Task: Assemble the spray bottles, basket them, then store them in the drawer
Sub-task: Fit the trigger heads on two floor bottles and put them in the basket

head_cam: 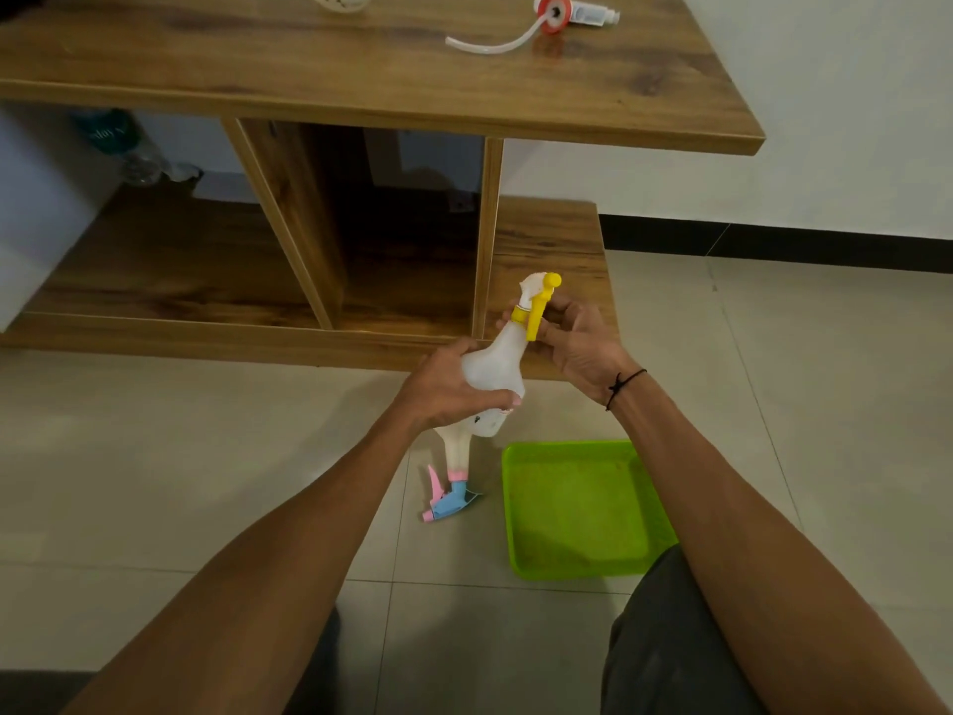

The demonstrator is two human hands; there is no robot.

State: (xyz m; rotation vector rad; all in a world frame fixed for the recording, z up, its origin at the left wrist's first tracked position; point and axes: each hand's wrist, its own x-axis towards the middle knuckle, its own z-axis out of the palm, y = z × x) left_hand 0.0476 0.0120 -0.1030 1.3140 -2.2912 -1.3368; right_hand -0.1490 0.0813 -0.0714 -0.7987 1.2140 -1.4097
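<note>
My left hand [448,387] wraps around the body of a translucent white spray bottle [497,361] held above the floor. My right hand [580,343] grips its yellow and white spray head [536,301] at the neck. Below it, a second white bottle with a pink and blue spray head [451,495] lies on the tiled floor. A lime green basket tray [582,508] sits on the floor to the right of that bottle. A loose red and white spray head with a tube [552,15] lies on the wooden table top.
A wooden table [361,90] stands ahead, with an open compartment [407,240] and a low shelf under it. A white perforated object [340,0] sits at the table's far edge. A plastic bottle [139,157] lies in the shadow at left. My knees fill the bottom edge.
</note>
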